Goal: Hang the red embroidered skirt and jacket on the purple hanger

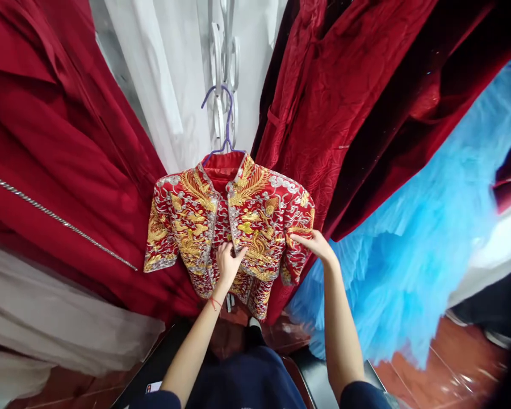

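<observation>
A short red jacket (196, 227) with heavy gold and silver embroidery hangs on a purple hanger (226, 122) in front of me. My left hand (229, 261) pinches the front opening near the middle of the jacket, fingers closed on the fabric edge. My right hand (314, 243) grips the jacket's right side at the sleeve seam, fingers pressed on the cloth. A red thread bracelet circles my left wrist.
Dark red gowns (59, 147) hang to the left and red velvet garments (357, 96) to the right. White fabric (170, 74) hangs behind the jacket. A blue tulle skirt (426, 227) spreads at the right. Reddish tiled floor (451, 369) shows below.
</observation>
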Demonstrator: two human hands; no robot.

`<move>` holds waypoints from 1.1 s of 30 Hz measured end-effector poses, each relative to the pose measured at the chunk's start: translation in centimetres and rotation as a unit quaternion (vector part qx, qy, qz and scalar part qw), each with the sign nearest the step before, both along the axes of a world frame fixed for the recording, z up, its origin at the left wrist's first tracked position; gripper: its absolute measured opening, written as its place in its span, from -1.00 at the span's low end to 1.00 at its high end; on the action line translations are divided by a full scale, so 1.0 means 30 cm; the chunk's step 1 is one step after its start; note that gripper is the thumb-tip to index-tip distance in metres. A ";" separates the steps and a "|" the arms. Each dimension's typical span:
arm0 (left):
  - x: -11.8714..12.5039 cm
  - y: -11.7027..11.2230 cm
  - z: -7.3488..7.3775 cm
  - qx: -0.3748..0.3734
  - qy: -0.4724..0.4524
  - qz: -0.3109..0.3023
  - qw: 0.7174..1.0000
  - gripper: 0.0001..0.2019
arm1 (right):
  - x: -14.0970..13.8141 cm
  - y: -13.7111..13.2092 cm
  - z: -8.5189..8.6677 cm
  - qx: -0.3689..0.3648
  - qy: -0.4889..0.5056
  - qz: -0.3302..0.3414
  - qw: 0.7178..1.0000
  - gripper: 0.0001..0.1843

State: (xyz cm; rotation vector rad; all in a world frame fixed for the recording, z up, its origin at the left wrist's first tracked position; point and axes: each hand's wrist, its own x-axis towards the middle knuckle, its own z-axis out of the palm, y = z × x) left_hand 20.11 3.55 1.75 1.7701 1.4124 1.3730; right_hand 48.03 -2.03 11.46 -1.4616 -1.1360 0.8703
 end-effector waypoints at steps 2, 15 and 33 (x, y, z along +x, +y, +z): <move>-0.014 -0.012 -0.079 -0.042 -0.060 -0.053 0.996 -0.66 | 0.000 -0.045 -0.051 0.008 -0.003 -0.045 0.999 -0.45; -0.173 -0.115 -0.161 -0.076 -0.229 -0.033 0.970 -0.69 | 0.173 -0.264 0.030 0.089 -0.322 -0.386 0.860 -0.41; 0.140 -0.356 -0.204 -0.299 -0.257 -0.323 0.860 -0.50 | 0.194 -0.224 0.027 0.075 -0.089 -0.222 0.968 -0.52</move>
